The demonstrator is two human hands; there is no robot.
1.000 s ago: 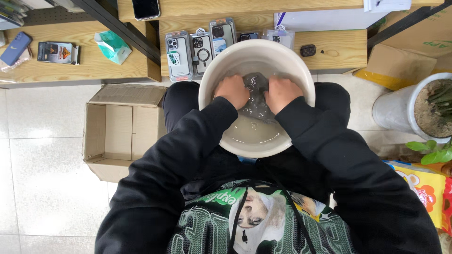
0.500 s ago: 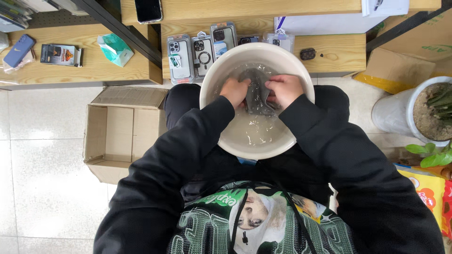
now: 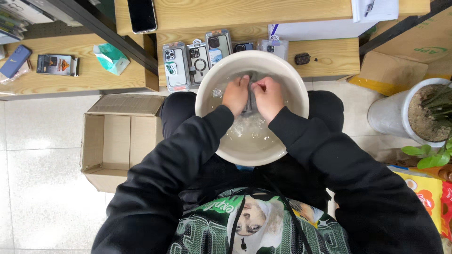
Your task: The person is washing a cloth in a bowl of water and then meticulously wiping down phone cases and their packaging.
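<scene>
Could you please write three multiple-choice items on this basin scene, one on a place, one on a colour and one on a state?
1. Where does the basin sit?
A. on the person's lap
B. on the wooden shelf
C. inside the cardboard box

2. What colour is the cloth between the hands?
A. red
B. grey
C. yellow

3. In what state is the cardboard box?
A. taped shut
B. crushed flat
C. open, flaps out

Answers:
1. A: the basin rests on the black-clad thighs, in front of the shelf.
2. B: the left hand and right hand pinch a grey cloth over the water.
3. C: its inside shows and the flaps spread outward.
</scene>
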